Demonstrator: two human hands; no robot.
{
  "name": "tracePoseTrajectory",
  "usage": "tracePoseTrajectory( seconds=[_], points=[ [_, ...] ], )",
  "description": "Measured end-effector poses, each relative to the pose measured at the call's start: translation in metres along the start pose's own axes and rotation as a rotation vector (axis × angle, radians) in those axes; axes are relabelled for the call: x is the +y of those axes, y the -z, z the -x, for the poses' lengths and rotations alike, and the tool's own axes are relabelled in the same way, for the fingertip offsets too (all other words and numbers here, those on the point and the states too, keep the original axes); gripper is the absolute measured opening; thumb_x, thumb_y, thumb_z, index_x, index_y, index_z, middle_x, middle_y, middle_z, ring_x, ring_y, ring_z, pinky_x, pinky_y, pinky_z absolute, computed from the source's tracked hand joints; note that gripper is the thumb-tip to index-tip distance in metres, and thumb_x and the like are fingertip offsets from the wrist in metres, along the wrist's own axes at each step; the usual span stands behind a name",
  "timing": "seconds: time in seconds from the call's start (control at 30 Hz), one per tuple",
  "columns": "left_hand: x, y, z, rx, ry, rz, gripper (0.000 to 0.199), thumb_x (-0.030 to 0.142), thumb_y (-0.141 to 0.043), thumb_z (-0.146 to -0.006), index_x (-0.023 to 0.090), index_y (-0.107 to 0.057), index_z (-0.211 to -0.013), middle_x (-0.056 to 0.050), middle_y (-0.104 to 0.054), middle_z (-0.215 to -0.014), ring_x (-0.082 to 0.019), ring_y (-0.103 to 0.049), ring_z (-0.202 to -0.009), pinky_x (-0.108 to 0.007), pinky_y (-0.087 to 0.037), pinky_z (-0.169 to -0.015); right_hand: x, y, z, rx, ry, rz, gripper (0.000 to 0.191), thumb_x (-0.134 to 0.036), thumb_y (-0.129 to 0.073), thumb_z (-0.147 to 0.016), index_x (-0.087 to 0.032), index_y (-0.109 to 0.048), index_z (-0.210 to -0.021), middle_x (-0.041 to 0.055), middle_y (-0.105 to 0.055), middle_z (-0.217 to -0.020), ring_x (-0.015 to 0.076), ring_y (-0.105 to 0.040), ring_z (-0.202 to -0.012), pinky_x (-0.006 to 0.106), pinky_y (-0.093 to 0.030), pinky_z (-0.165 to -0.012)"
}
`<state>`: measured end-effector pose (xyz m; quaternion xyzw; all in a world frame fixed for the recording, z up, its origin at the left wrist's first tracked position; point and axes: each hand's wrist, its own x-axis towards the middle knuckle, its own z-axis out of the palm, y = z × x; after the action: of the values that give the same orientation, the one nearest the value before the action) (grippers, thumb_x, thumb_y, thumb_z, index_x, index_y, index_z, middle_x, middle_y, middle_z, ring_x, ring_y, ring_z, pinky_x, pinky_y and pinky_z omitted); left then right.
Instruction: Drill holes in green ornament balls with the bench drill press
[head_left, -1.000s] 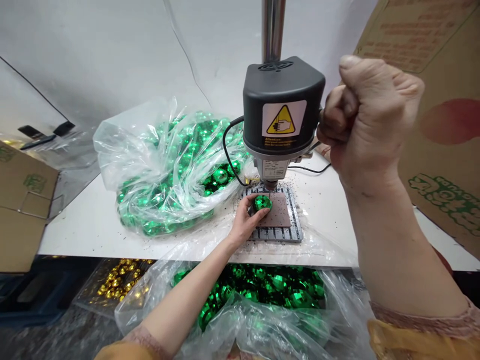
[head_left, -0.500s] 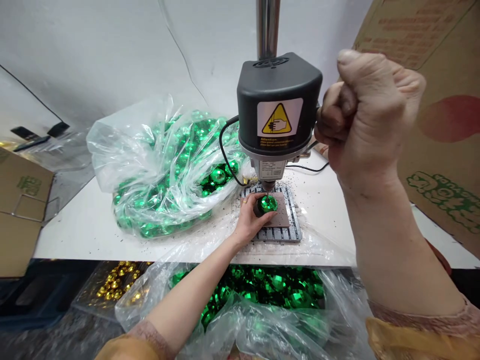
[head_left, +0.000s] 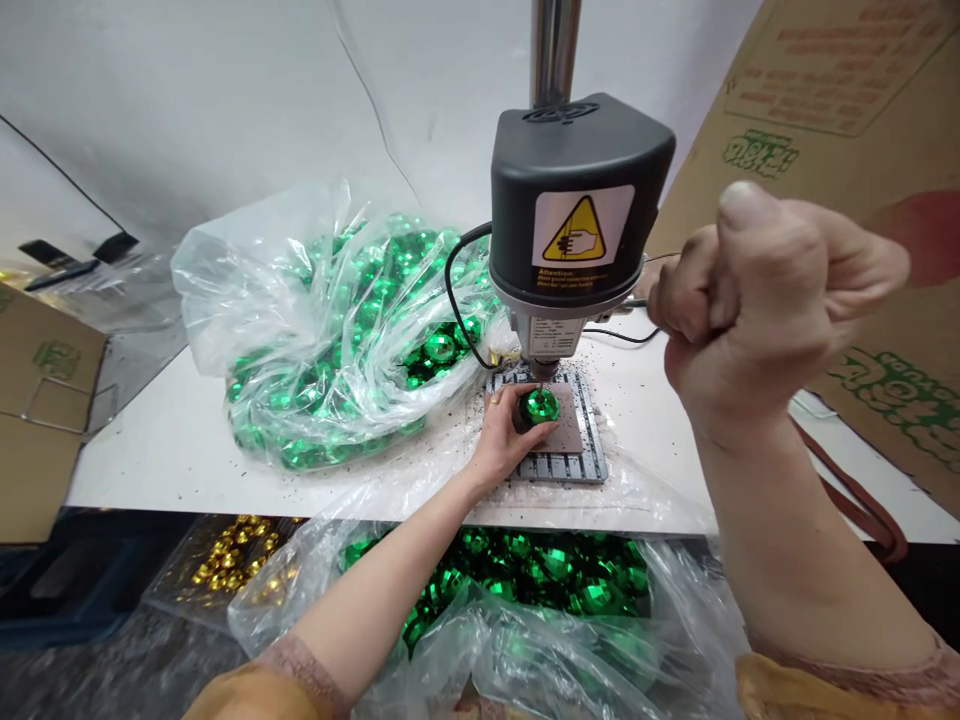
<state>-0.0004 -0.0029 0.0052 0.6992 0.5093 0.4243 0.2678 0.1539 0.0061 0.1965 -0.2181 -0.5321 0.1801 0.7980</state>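
Green ball (head_left: 543, 406) pinched between thumb and fingers of left hand (head_left: 501, 440), grip opened only to ball's width; ball seated on brown board (head_left: 570, 438) below grip, directly under drill chuck (head_left: 546, 368), probably so rolling is prevented. Fingertips set at ball's side, presumably to spare them from bit. Left forearm stretched forward, wrist low. Right hand (head_left: 772, 300) raised beside drill head (head_left: 581, 160), fist curled tight, apparently round lever (head_left: 637, 303), mostly hidden; forearm upright, likely for leverage.
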Motion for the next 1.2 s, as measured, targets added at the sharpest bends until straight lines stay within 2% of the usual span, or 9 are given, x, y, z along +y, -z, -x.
tracePoseTrajectory(
  seconds=[0.23, 0.33, 0.43, 0.5, 0.6, 0.83, 1.0, 1.2],
  points=[
    [-0.002, -0.001, 0.0, -0.002, -0.02, 0.003, 0.047, 0.035, -0.079, -0.08, 0.024, -0.057, -0.12, -0.007, -0.063, -0.12, -0.026, -0.057, -0.114, -0.045, -0.041, -0.105, 0.009, 0.008, 0.023, 0.036, 0.114, 0.003, 0.053, -0.017, -0.056, -0.083, -0.017, -0.021, -0.043, -0.0059, -0.027, -0.038, 0.0029, -0.025, -0.033, 0.026, -0.015, -0.04],
    [-0.003, -0.001, 0.0, 0.003, -0.013, 0.024, 0.048, 0.035, -0.079, -0.079, 0.024, -0.057, -0.12, -0.007, -0.062, -0.12, -0.026, -0.056, -0.115, -0.044, -0.041, -0.104, 0.016, 0.014, 0.027, -0.021, 0.189, -0.032, 0.054, -0.019, -0.056, -0.081, -0.016, -0.016, -0.045, -0.0056, -0.027, -0.037, 0.0027, -0.026, -0.033, 0.025, -0.017, -0.039],
    [-0.004, -0.002, 0.0, 0.002, -0.012, 0.037, 0.048, 0.035, -0.078, -0.08, 0.023, -0.056, -0.121, -0.007, -0.062, -0.121, -0.026, -0.056, -0.116, -0.044, -0.041, -0.105, 0.021, 0.022, 0.032, -0.066, 0.241, -0.019, 0.054, -0.023, -0.057, -0.081, -0.017, -0.018, -0.044, -0.0047, -0.03, -0.038, 0.0049, -0.028, -0.034, 0.027, -0.019, -0.04],
    [-0.004, -0.002, 0.0, 0.003, -0.015, 0.031, 0.048, 0.036, -0.078, -0.08, 0.023, -0.056, -0.121, -0.008, -0.062, -0.121, -0.027, -0.055, -0.116, -0.044, -0.041, -0.104, 0.023, 0.026, 0.037, -0.073, 0.243, 0.04, 0.05, -0.019, -0.057, -0.08, -0.017, -0.02, -0.045, -0.0043, -0.031, -0.041, 0.0056, -0.029, -0.036, 0.028, -0.02, -0.041],
    [-0.004, -0.002, 0.0, 0.009, -0.024, 0.022, 0.047, 0.035, -0.078, -0.08, 0.024, -0.057, -0.12, -0.007, -0.062, -0.121, -0.027, -0.054, -0.117, -0.044, -0.04, -0.104, 0.025, 0.032, 0.045, -0.094, 0.256, 0.093, 0.047, -0.012, -0.056, -0.078, -0.016, -0.02, -0.047, -0.0044, -0.026, -0.043, 0.0059, -0.026, -0.038, 0.029, -0.02, -0.042],
    [-0.005, -0.003, 0.001, 0.011, -0.014, 0.018, 0.047, 0.035, -0.079, -0.079, 0.025, -0.057, -0.12, -0.006, -0.062, -0.121, -0.026, -0.055, -0.116, -0.043, -0.041, -0.104, 0.036, 0.034, 0.051, -0.077, 0.348, 0.08, 0.049, -0.013, -0.057, -0.075, -0.017, -0.015, -0.05, -0.0045, -0.02, -0.043, 0.0072, -0.019, -0.037, 0.031, -0.017, -0.041],
    [-0.004, -0.003, 0.001, 0.013, -0.019, 0.024, 0.046, 0.035, -0.078, -0.08, 0.024, -0.057, -0.119, -0.007, -0.063, -0.12, -0.026, -0.055, -0.115, -0.044, -0.041, -0.103, 0.043, 0.038, 0.05, -0.155, 0.442, 0.017, 0.047, -0.012, -0.057, -0.073, -0.019, -0.016, -0.051, -0.0056, -0.022, -0.042, 0.0069, -0.02, -0.036, 0.032, -0.018, -0.04],
    [-0.003, -0.003, 0.0, 0.017, -0.017, 0.015, 0.046, 0.036, -0.079, -0.079, 0.024, -0.058, -0.118, -0.006, -0.064, -0.118, -0.026, -0.056, -0.113, -0.044, -0.041, -0.102, 0.051, 0.044, 0.05, -0.193, 0.448, 0.015, 0.05, -0.019, -0.061, -0.072, -0.02, -0.016, -0.049, -0.0057, -0.022, -0.042, 0.0076, -0.023, -0.034, 0.032, -0.022, -0.037]
  ],
)
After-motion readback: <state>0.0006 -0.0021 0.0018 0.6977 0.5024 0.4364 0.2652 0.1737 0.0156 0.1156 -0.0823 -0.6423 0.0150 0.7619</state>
